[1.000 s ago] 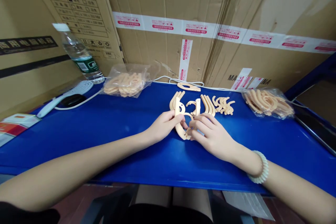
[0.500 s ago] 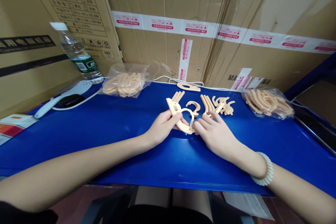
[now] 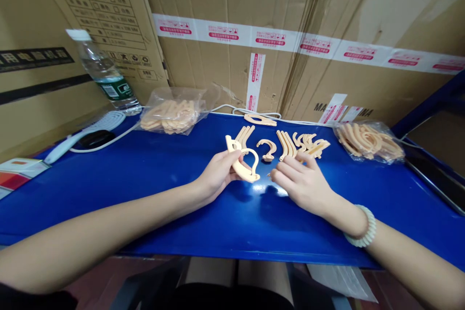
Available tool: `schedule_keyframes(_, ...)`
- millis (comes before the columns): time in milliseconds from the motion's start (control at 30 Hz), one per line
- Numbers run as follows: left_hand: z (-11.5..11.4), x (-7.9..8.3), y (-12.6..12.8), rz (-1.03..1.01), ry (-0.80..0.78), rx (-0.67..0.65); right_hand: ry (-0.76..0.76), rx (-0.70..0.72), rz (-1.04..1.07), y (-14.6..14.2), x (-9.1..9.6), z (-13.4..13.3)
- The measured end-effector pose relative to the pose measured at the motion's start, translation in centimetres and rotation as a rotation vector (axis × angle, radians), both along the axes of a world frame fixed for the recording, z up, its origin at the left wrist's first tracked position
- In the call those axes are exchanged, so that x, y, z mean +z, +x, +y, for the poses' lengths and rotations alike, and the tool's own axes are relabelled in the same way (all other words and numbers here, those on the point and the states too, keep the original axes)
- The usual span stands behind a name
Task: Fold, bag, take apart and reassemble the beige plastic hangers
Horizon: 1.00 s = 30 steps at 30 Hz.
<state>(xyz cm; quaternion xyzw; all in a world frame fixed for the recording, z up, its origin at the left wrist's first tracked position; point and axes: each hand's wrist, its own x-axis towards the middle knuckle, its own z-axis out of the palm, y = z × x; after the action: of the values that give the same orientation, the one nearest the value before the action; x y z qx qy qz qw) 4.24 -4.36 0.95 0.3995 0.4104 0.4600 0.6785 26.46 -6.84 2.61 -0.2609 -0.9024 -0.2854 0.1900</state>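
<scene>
My left hand [image 3: 218, 174] is closed on a beige plastic folding hanger [image 3: 245, 170], thumb on top, its curved hook rising on the right side. To its right, my right hand [image 3: 303, 181] curls its fingers around a straight beige hanger arm [image 3: 319, 147]. That arm's end sticks out past the knuckles; the rest is hidden by the hand. The two hands are apart. Just beyond them on the blue table lie a single loose hook [image 3: 269, 147], a row of hanger arms [image 3: 285, 143], another group of arms [image 3: 245, 134] and a cluster of hooks [image 3: 305, 139].
Clear bags of beige parts lie at left [image 3: 170, 116] and right [image 3: 368, 140]. A flat beige piece [image 3: 259, 119] rests by a white cable [image 3: 232, 109]. Further left are a water bottle [image 3: 109, 77], a hairbrush [image 3: 87, 133] and a small box [image 3: 22, 172]. Cardboard boxes [image 3: 232, 72] wall the back.
My hands have drawn apart. The left moved slightly left with the folding hanger, tilting it; the right moved off it to the right, with the hanger arm showing further out.
</scene>
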Motion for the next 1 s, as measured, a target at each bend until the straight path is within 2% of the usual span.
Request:
schedule_keyframes(67,0.0,0.2,-0.1,0.008,-0.030,0.018,-0.028,-0.016,0.120,0.9,0.4,0.5)
schedule_keyframes(167,-0.1,-0.1,-0.1,0.038,0.007,-0.031,-0.125,-0.063,0.265,2.7,1.1,1.8)
schedule_keyframes(333,-0.3,-0.6,-0.1,0.074,0.078,-0.115,-0.219,-0.110,0.230,4.7,1.3,3.6)
schedule_keyframes(567,-0.1,-0.7,-0.1,0.079,0.089,-0.131,-0.418,0.019,0.308,4.2,-0.7,4.7)
schedule_keyframes(700,-0.2,-0.7,-0.1,0.088,0.110,-0.143,-0.459,0.067,0.338,4.0,-1.5,5.3)
schedule_keyframes(800,-0.2,-0.7,0.0,0.097,0.107,-0.146,-0.471,0.053,0.335,3.9,-1.6,5.3)
schedule_keyframes(1000,-0.1,-0.9,-0.1,0.082,0.116,-0.154,-0.441,-0.059,0.334,3.9,-1.5,5.1)
